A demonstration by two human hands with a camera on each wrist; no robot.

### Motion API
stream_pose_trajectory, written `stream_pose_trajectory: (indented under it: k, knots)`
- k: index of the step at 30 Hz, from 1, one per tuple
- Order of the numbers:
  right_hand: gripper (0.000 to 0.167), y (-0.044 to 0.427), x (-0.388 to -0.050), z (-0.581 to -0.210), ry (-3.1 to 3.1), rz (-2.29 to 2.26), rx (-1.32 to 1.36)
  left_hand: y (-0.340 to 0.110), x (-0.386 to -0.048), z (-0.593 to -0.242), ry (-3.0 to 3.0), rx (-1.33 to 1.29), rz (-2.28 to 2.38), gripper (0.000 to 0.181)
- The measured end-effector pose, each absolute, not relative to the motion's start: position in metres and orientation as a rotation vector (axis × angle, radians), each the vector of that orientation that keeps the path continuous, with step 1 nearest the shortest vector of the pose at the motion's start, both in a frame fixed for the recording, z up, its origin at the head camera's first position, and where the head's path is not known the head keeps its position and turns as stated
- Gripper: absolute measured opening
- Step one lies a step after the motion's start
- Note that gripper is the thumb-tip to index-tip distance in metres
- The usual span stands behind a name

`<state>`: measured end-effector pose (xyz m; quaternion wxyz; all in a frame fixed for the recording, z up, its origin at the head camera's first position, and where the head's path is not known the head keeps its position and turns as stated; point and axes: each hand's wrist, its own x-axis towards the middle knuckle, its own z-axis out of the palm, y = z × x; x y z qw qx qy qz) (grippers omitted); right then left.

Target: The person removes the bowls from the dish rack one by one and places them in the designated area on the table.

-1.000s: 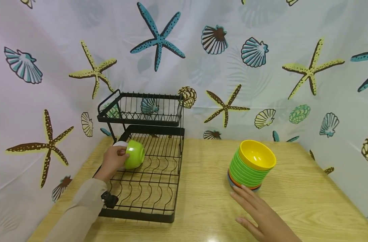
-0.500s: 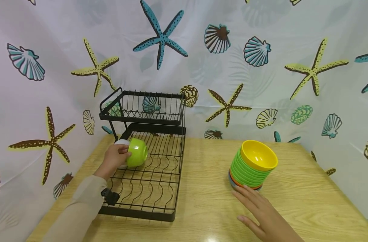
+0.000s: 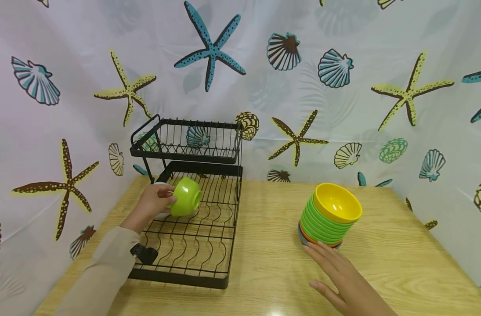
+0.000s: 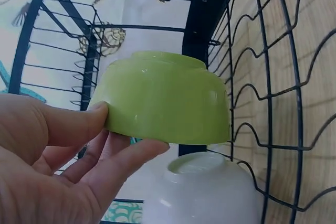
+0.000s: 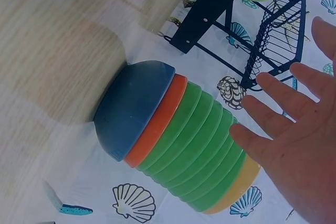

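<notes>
My left hand [image 3: 153,202] pinches the rim of a lime-green bowl [image 3: 187,197], tipped on its side over the lower tier of a black dish rack [image 3: 189,281]. In the left wrist view the thumb and fingers hold the edge of that green bowl [image 4: 165,100]. Beside it a white bowl [image 4: 210,192] leans in the rack, mostly hidden by the hand in the head view. My right hand [image 3: 343,281] has its fingers stretched out, near a tilted bowl stack [image 3: 323,224]. In the right wrist view its spread fingers [image 5: 270,106] hold nothing.
The stack has a yellow bowl [image 3: 337,202] on top, several green ones, an orange bowl [image 5: 157,121] and a blue bowl [image 5: 134,108] at the bottom. The rack's upper tier [image 3: 185,156] overhangs the back. A patterned curtain [image 3: 256,96] surrounds the wooden table [image 3: 272,263].
My left hand has moved slightly right with the green bowl, which now stands a little apart from the white bowl. The right hand stays almost still by the stack.
</notes>
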<state>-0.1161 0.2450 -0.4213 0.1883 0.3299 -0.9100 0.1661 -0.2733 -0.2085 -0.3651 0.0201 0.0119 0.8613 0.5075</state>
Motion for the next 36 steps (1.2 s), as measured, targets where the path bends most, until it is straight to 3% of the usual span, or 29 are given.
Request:
stream_pose_trajectory:
  k: [27,36]
  knots:
    - [0.074,0.242,-0.119,-0.42,-2.572,0.483,0.927,-0.165,-0.2,-0.334,3.003,0.588,1.303,0.03]
    - [0.073,0.236,-0.119,-0.418,-2.53,0.522,0.943,-0.138,-0.169,-0.336,2.97,1.017,1.276,0.03]
